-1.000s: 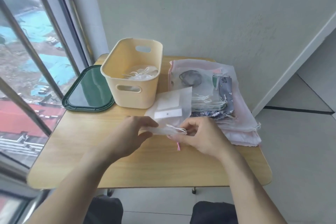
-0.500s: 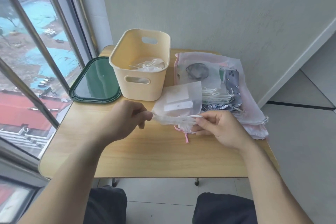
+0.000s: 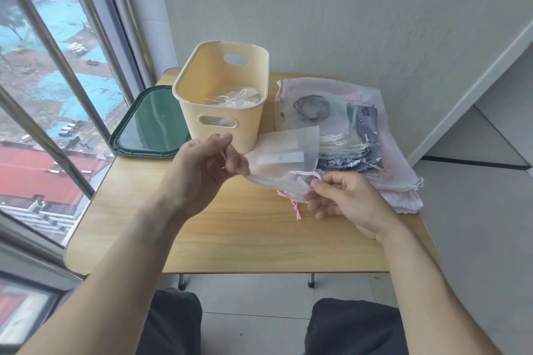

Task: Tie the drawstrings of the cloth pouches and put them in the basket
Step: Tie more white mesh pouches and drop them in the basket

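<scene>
While the left hand pinches one end of the white pouch with curled thumb and fingers, the right hand pinches the other end at its white drawstring, holding the pouch stretched just above the wooden table. Under the right fingers lies a pink-corded pouch (its tassel trails toward the table's near edge). Behind the hands stands the cream basket with white pouches inside, a green lid to its left, and a pile of loose pouches to its right.
</scene>
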### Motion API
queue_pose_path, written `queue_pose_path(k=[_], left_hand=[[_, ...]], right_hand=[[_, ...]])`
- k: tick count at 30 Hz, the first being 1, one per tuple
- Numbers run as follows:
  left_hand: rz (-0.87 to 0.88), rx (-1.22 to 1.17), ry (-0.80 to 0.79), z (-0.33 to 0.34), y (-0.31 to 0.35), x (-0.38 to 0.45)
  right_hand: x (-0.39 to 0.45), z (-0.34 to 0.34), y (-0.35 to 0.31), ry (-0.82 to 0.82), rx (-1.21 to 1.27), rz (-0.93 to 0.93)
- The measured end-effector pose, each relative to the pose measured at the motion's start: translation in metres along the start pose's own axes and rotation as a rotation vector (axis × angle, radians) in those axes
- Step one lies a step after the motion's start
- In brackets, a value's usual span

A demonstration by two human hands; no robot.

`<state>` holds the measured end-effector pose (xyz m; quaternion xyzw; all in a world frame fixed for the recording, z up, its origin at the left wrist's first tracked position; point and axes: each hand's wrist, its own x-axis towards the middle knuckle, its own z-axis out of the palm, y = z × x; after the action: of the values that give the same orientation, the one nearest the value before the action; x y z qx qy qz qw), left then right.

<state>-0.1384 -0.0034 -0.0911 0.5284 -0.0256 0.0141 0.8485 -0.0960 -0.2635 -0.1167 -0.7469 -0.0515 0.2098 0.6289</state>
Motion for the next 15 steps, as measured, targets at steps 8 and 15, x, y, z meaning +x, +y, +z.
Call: queue_pose_path(k=[8,15], left_hand=[[-0.305,0.548,-0.019,0.009,-0.02,0.003],[-0.352,0.891,-0.121,0.01,-0.026,0.001]], right_hand=[[0.002,-0.003,-0.006,0.126,0.373,-0.009],[0.006,-0.001,-0.011,0.14,1.014,0.002]])
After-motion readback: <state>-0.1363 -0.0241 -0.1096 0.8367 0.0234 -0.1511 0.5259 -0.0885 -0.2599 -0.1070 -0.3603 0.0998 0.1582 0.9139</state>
